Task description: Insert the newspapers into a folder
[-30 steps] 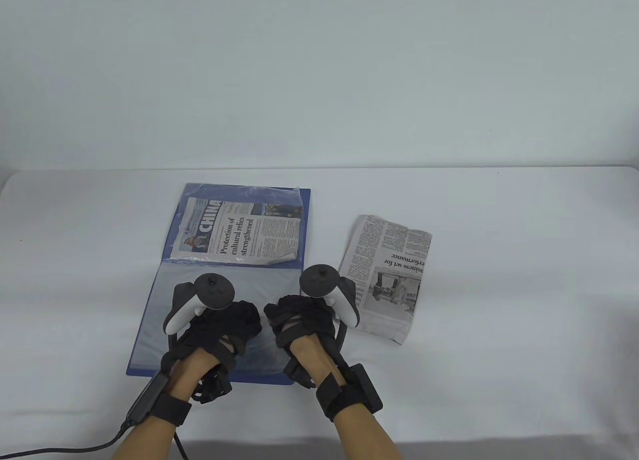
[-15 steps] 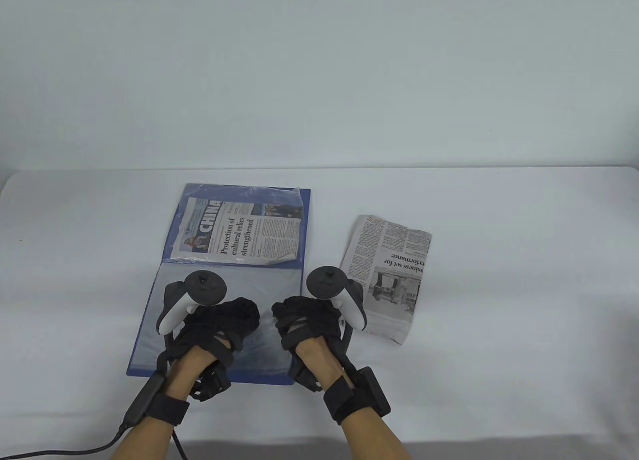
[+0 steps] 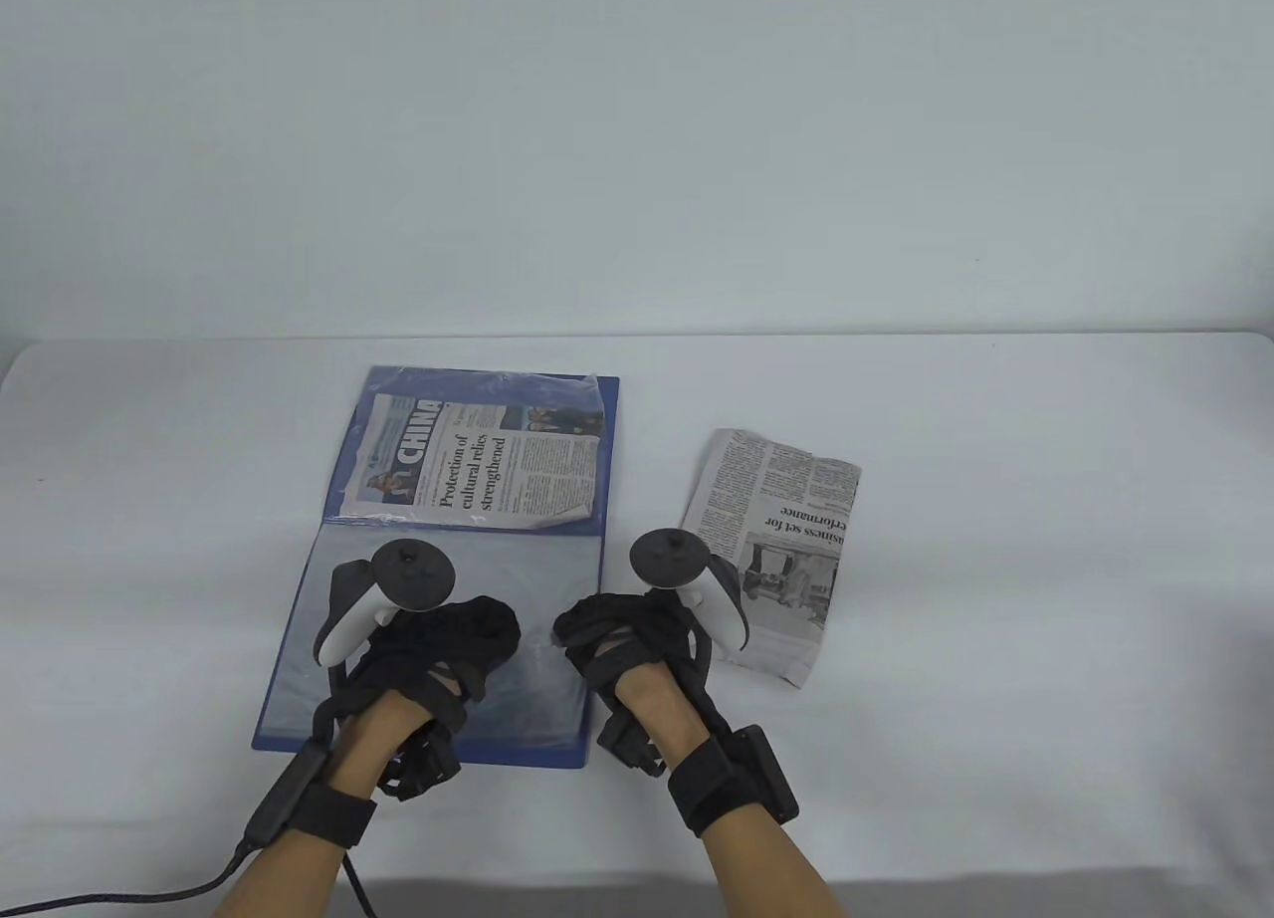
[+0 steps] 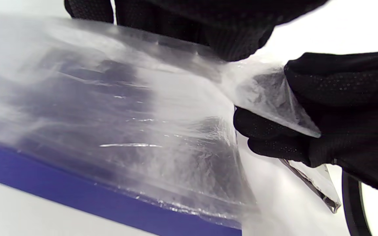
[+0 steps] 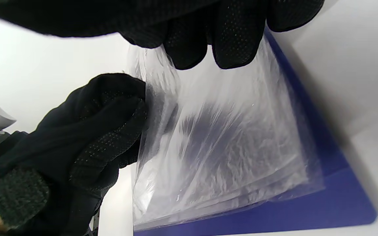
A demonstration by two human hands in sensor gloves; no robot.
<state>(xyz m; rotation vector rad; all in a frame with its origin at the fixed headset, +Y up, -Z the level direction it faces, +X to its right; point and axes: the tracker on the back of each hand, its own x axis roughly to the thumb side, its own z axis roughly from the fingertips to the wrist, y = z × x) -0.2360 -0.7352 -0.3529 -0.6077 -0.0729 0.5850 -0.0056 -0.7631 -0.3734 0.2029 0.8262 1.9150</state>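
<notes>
Nearest us, at the table's (image 3: 995, 759) front edge, both our gloved hands work the near half of an open blue folder (image 3: 299, 659). Our left hand (image 3: 438, 649) and right hand (image 3: 627, 644) each pinch the thin clear sleeve (image 4: 126, 131) near its right-hand edge. In the wrist views the plastic is lifted and stretched between the fingers, apparently to part its layers into an opening.

We judge the main risks to lie here. The film is slick and flimsy, so it could slip from the fingertips, or both layers could be pinched together so that no pocket opens. Pulling too hard might crease or tear the sleeve, or drag the whole folder across the table.

Just right of our right hand, beside the folder, lies a loose folded newspaper (image 3: 781, 550), crumpled at its edges. It is not held by either hand. Its curled corners could catch on the sleeve mouth when it goes in.

Further back, the far half of the folder holds another newspaper (image 3: 488, 460), headlined "CHINA", already under clear plastic. One of its near corners is curled.

Nothing stands between the loose newspaper and the folder except our own right hand.
</notes>
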